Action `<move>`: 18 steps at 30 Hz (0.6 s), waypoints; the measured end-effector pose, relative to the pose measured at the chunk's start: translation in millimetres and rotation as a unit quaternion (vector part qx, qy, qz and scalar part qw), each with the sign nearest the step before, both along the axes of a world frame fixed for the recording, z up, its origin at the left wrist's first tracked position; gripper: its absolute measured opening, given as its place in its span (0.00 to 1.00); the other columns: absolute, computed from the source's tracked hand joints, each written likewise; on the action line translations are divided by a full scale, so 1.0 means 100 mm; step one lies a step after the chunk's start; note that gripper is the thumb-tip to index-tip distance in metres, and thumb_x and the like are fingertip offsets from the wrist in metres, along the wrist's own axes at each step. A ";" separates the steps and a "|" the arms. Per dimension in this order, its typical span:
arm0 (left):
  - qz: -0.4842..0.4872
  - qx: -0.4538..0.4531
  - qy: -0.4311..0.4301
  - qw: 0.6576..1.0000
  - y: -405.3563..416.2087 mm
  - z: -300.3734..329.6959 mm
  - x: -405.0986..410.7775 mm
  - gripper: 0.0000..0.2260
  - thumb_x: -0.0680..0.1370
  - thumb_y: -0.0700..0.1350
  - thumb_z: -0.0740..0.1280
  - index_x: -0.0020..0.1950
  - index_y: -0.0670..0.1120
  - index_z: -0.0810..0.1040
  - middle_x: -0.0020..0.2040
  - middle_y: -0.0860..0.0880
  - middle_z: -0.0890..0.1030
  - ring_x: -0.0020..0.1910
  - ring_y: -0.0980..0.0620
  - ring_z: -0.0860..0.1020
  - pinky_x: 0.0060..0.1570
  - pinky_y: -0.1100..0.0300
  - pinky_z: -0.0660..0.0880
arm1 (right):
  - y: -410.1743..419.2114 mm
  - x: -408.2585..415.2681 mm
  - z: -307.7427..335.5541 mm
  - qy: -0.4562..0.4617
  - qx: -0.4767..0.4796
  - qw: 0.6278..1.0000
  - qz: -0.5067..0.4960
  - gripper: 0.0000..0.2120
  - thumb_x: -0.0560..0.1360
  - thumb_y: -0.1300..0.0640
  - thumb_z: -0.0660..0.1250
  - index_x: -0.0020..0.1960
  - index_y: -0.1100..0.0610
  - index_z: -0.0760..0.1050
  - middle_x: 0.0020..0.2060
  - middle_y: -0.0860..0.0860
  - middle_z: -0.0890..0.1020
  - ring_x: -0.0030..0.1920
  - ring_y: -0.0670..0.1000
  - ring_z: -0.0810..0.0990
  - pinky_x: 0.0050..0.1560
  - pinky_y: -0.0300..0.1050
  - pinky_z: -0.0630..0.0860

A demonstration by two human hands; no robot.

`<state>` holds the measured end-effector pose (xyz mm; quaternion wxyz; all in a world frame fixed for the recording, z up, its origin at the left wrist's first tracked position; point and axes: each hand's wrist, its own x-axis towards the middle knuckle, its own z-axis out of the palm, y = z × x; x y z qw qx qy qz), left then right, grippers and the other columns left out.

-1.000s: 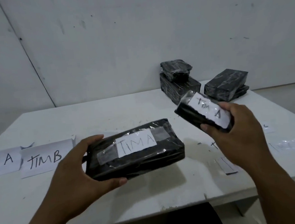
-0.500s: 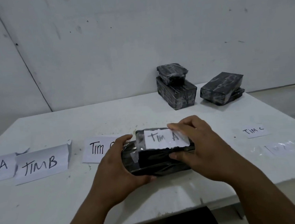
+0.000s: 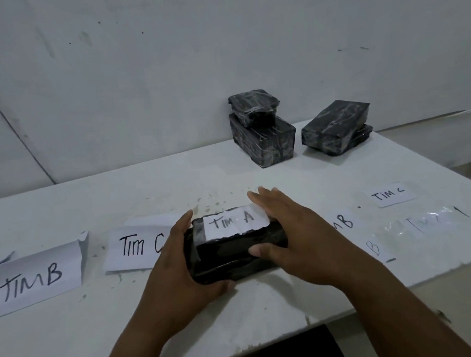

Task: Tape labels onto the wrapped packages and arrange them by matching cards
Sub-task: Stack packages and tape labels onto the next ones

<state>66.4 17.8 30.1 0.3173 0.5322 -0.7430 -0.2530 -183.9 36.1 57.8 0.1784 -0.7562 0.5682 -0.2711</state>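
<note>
Two black wrapped packages point(image 3: 235, 252), stacked and labelled "TIM A", sit on the white table point(image 3: 72, 349) beside the "TIM C" card point(image 3: 137, 245). The left hand point(image 3: 180, 271) grips the stack's left end; the right hand point(image 3: 287, 236) steadies the other with nearly straight fingers (thumb in front). Best squared together before moving.

Glossy black wrapped packages point(image 3: 263, 139), white cards point(image 3: 32, 277) with black handwriting, white speckled table point(image 3: 88, 199)
</note>
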 end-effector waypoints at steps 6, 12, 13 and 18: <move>0.068 -0.210 0.021 0.975 0.26 0.13 -0.23 0.38 0.68 0.61 0.73 0.75 0.53 0.66 0.74 0.54 0.69 0.71 0.50 0.70 0.68 0.56 0.69 | 0.12 -0.36 0.07 -0.076 -0.074 0.993 -0.054 0.31 0.78 0.39 0.66 0.79 0.41 0.63 0.78 0.36 0.64 0.77 0.34 0.59 0.75 0.38 0.59; -0.079 -0.317 0.133 0.936 0.57 0.17 -1.02 0.04 0.72 0.41 0.75 0.42 0.43 0.82 0.41 0.51 0.81 0.41 0.52 0.80 0.42 0.62 0.75 | 0.26 -0.88 0.03 -0.015 -0.025 0.988 -0.149 0.11 0.80 0.52 0.68 0.60 0.40 0.79 0.54 0.34 0.80 0.57 0.35 0.77 0.54 0.24 0.65; -0.119 -0.279 0.129 0.944 0.58 0.14 -1.15 0.03 0.72 0.41 0.75 0.43 0.44 0.82 0.42 0.52 0.81 0.42 0.55 0.80 0.42 0.64 0.75 | 0.28 -0.94 0.02 -0.007 -0.006 0.987 -0.159 0.10 0.80 0.53 0.68 0.59 0.40 0.79 0.52 0.34 0.80 0.55 0.34 0.77 0.52 0.24 0.66; -0.173 -0.102 0.021 0.979 0.53 -0.15 -1.68 0.09 0.81 0.50 0.64 0.60 0.54 0.79 0.56 0.59 0.79 0.55 0.62 0.76 0.56 0.67 0.73 | 0.39 -1.13 -0.09 0.048 0.060 0.979 -0.187 0.13 0.79 0.56 0.69 0.61 0.43 0.79 0.57 0.38 0.80 0.55 0.38 0.76 0.59 0.34 0.69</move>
